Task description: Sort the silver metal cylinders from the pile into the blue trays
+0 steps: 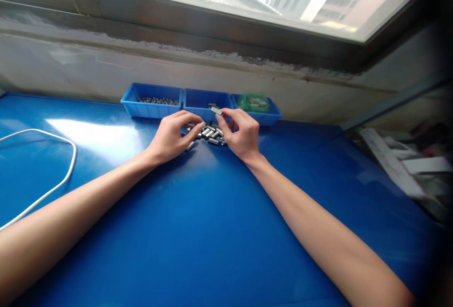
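My right hand (242, 131) pinches a small silvery rectangular metal piece (215, 110) between thumb and fingertips, raised in front of the middle bin. Thumb and forefinger of my left hand (174, 134) are closed together at the left side of a pile of similar metal pieces (211, 132). Whatever they grip, if anything, is too small to make out. The pile lies on the blue tabletop between my two hands, partly hidden behind the fingers. One loose piece (190, 146) rests just under my left hand.
Three blue bins stand along the wall: the left bin (145, 109) holds many small metal parts, the middle bin (198, 99) a few pieces, the right bin (271, 117) green netting (252, 101). A white cable (73, 156) curves across the left. Blurred white objects (399, 160) lie far right.
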